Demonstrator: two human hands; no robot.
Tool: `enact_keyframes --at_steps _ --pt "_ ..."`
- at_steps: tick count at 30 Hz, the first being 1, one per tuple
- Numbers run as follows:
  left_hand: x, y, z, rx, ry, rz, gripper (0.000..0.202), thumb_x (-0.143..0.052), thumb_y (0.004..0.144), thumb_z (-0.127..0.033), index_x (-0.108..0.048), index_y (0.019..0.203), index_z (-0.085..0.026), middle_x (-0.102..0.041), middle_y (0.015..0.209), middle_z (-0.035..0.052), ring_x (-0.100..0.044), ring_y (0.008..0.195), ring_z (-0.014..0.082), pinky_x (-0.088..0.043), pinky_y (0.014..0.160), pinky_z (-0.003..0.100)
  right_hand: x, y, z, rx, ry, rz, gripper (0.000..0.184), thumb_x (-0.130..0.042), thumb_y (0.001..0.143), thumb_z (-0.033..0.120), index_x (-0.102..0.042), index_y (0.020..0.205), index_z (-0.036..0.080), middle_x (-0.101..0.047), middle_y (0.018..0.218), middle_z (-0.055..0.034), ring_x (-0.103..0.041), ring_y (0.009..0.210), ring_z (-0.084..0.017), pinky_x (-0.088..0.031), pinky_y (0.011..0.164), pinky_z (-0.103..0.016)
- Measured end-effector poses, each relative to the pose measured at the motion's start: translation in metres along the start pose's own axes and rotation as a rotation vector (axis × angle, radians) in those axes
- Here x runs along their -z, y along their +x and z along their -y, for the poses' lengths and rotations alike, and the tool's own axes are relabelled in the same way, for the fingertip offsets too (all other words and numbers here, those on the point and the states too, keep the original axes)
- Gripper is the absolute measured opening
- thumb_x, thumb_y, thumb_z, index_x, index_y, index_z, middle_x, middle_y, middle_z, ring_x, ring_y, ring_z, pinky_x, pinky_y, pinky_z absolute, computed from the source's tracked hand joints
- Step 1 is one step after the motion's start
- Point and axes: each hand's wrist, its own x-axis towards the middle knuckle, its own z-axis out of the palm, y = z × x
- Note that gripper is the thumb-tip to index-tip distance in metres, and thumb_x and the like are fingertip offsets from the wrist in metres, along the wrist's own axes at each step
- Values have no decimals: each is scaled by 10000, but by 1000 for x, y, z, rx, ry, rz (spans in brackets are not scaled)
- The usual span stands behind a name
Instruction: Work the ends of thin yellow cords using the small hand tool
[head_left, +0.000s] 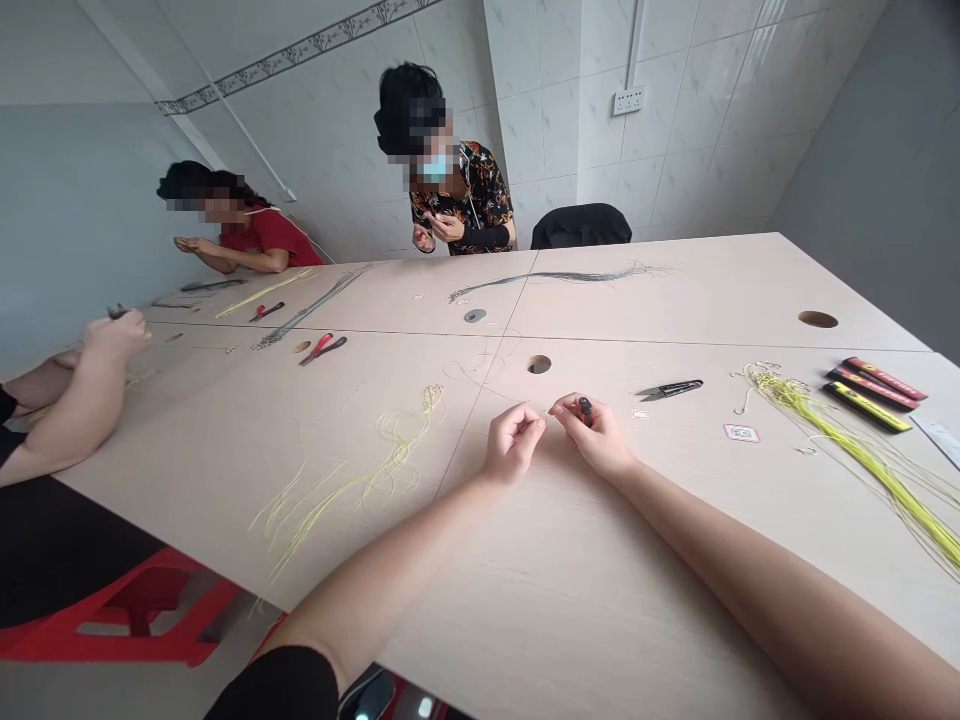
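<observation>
My left hand (pixel 516 440) is closed in a pinch, its fingertips almost meeting those of my right hand over the table. A thin dark line (pixel 480 385) trails away beyond its fingers; whatever tiny piece lies in the pinch is too small to name. My right hand (pixel 596 437) is closed around a small tool with a black end (pixel 585 407) and some orange on it, mostly hidden by the fingers. To the left lies a loose bundle of yellow-green lines (pixel 397 450). Black thread snips (pixel 671 390) rest to the right, near a small red-edged card (pixel 742 433).
Yellow lines with hooks (pixel 855 440) and several narrow packets (pixel 877 380) lie at right. Red-handled pliers (pixel 322 349) and grey line bundles (pixel 555 277) lie farther off. The table has round holes (pixel 538 364). Co-workers sit across and at left, beside a red stool (pixel 142 620).
</observation>
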Motion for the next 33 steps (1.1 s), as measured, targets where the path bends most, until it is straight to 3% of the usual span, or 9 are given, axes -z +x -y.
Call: enact_keyframes --at_steps 9,22,33 --pt "0 -1 3 -8 -9 -1 343 -550 799 -414 -410 593 -179 -347 528 -45 -311 515 87 -260 505 235 3 0 -6 -39 104 45 337 -670 720 485 -642 769 153 -347 527 42 -296 508 -75 -245 485 -238" --pt "1 -1 3 -17 10 20 340 -539 797 -409 -396 593 -178 -336 519 -51 -295 503 78 -244 496 231 2 2 -6 -56 162 60 361 -680 705 510 -633 739 154 -400 543 34 -318 502 -72 -260 480 -242" --pt "0 -1 2 -6 -1 17 330 -555 782 -405 -410 591 -177 -361 539 -45 -305 509 80 -249 498 232 4 4 -13 -115 290 33 364 -674 712 513 -606 758 158 -311 494 66 -240 455 -55 -216 455 -234"
